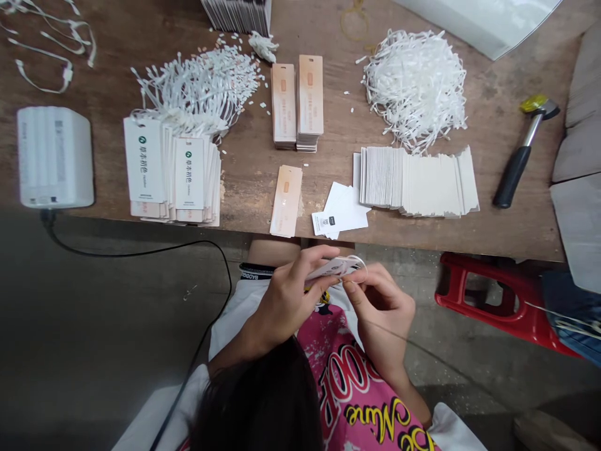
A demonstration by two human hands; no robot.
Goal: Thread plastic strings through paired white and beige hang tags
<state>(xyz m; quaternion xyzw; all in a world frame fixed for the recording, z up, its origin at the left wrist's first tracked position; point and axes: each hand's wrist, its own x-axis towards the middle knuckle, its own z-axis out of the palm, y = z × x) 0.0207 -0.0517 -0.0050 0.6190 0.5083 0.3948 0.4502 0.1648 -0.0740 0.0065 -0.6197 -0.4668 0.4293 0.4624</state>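
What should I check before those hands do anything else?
1. Left hand holding the card: ok, between thumb and fingers.
2. Right hand at the white string: ok, fingertips near the card's end.
3. String fastened: cannot tell, fingers hide its ends.
4. More strings on the table: ok, a big white heap.
5. Loose white cards lined up: not ok, crooked.
6. Hammer away from both hands: ok.

Soft, muted light covers my worktop (246,169); the floor (94,313) lies in deep shadow at left, while my fingers (381,283) look fairly sharp.
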